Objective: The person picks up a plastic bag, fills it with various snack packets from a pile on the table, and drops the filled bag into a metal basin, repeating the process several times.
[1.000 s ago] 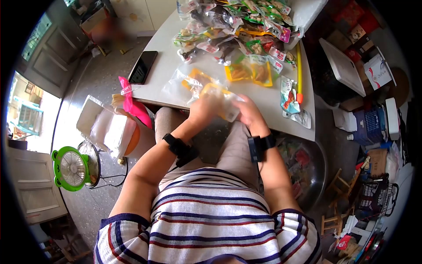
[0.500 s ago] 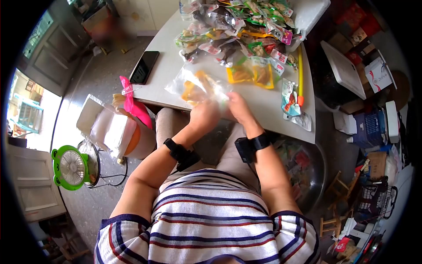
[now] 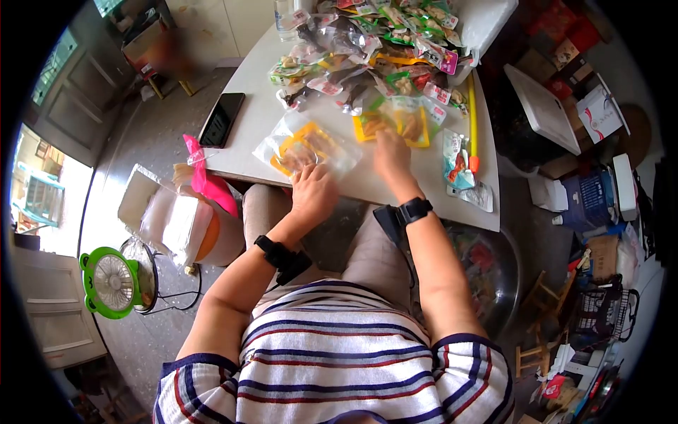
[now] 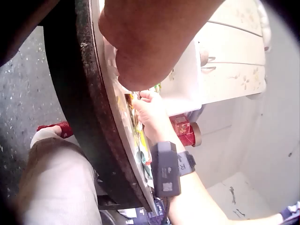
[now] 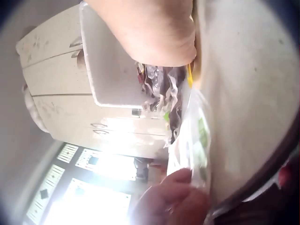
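Note:
A clear plastic bag (image 3: 340, 152) with yellow-edged food packets (image 3: 305, 147) inside lies near the table's front edge. My left hand (image 3: 315, 192) holds its near edge; in the right wrist view the fingers (image 5: 180, 194) curl against the clear plastic. My right hand (image 3: 393, 157) is at two yellow-edged packets on the table, its fingers pinching the near edge of the left yellow packet (image 3: 366, 128). That packet is partly blurred, and the hand covers part of it. In the left wrist view the right hand (image 4: 151, 112) has curled fingers close over the packets.
A large heap of packaged snacks (image 3: 395, 42) covers the far table, beside a white foam box (image 3: 487, 28). A phone (image 3: 222, 120) lies at left. A yellow stick (image 3: 473, 127) and blue-white packets (image 3: 455, 159) lie at right. A metal basin (image 3: 505, 283) stands below.
The hands, together at the clear bag before, have parted. The bag now lies flatter on the table under the left hand, while the right hand has moved forward and right to the yellow packets.

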Available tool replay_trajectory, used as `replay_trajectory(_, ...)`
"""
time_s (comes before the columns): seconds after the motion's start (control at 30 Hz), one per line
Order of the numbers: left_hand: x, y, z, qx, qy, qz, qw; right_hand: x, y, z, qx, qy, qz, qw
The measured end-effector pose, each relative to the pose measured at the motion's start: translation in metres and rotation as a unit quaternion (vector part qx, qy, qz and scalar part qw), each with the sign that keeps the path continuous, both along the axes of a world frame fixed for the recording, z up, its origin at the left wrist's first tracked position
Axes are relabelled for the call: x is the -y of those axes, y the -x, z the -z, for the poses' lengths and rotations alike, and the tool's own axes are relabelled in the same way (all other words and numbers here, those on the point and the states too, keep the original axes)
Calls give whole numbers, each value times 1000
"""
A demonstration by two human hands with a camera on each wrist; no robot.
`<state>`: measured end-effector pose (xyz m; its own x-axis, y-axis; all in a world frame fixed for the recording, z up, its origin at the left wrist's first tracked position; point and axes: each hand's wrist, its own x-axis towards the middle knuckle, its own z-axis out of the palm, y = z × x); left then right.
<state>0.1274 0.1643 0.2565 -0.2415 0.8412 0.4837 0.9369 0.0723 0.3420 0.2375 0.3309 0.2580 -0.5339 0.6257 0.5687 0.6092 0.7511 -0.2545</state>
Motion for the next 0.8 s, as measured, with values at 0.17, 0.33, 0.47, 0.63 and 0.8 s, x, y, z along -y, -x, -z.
replay_trajectory(0.17, 0, 2, 0, -26, 4, -9, 1000, -24, 8, 2, 48, -111, -7, 993)
replay_trajectory(0.33, 1, 6, 5, -27, -18, 4, 999, -32, 2, -4, 34, -58, -76, 995)
replay_trajectory(0.47, 3, 5, 0, -9, 10, 2, 1000, -3, -14, -38, -65, -42, -106, 991)
replay_trajectory(0.63, 4, 0, -13, 27, 49, -8, 998, 16, -43, -45, -90, 147, -94, 980)
replay_trajectory(0.8, 0, -2, -28, 163, -37, 24, 986, 34, -54, -56, -307, 481, -162, 805)
